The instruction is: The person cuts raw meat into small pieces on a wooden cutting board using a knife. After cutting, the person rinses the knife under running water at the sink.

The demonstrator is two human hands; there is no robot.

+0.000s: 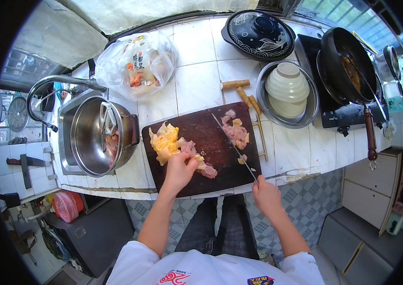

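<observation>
A dark wooden cutting board (208, 135) lies at a slant across the counter's front. My left hand (181, 170) pinches a piece of raw poultry meat (206, 170) on its left half. Beside those fingers sits a pile of yellow poultry skin and fat (164, 142), with pink meat next to it. In my right hand (268, 195) is the handle of a kitchen knife (235, 146), its thin blade slanting up and left over the board. Cut pink meat pieces (236, 131) lie along the blade's right side. The knife's handle is mostly hidden by my fingers.
A steel pot (94, 139) with kitchen shears (108, 115) and raw meat stands at the sink. Behind the board rests a filled plastic bag (137, 67). To the right are brown root pieces (235, 84), stacked bowls (287, 87) in a basin, a lidded casserole (258, 35) and a wok (347, 67).
</observation>
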